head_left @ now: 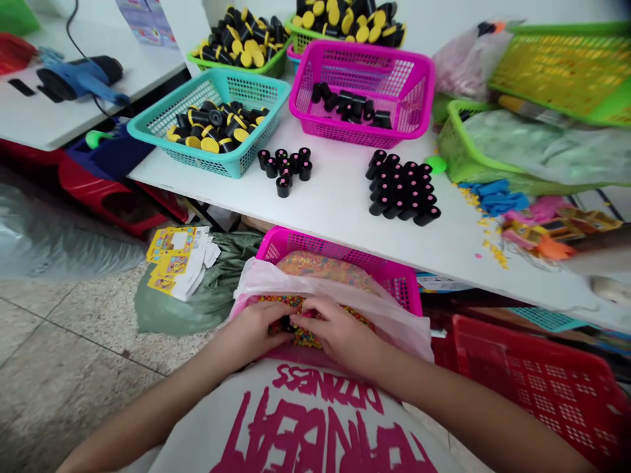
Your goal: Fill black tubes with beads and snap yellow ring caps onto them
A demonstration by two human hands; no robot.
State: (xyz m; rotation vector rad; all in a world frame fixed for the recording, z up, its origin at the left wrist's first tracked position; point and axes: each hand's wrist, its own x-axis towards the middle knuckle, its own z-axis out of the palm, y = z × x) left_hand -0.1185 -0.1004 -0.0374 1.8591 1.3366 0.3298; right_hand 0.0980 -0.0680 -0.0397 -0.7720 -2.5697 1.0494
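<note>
In my lap, a white plastic bag [276, 281] of small multicoloured beads [309, 338] lies open in a pink basket [417, 295]. Over the beads, my left hand [257, 330] curls its fingers and thumb around a small black cylinder [286, 323], which is mostly hidden. My right hand [331, 326] comes in from the other side, fingers bent together and their tips beside that cylinder; what they pinch, if anything, is hidden. On the table, black cylinders with pink-dotted tops stand in a small group [283, 186] and a larger block [401, 187].
Behind stand a turquoise basket [148, 131] of yellow-capped black cylinders and a magenta basket [302, 108] with loose black ones. A blue heat gun [83, 79] lies on the left table. Green baskets [463, 154] stand at right; a red basket [537, 374] sits below.
</note>
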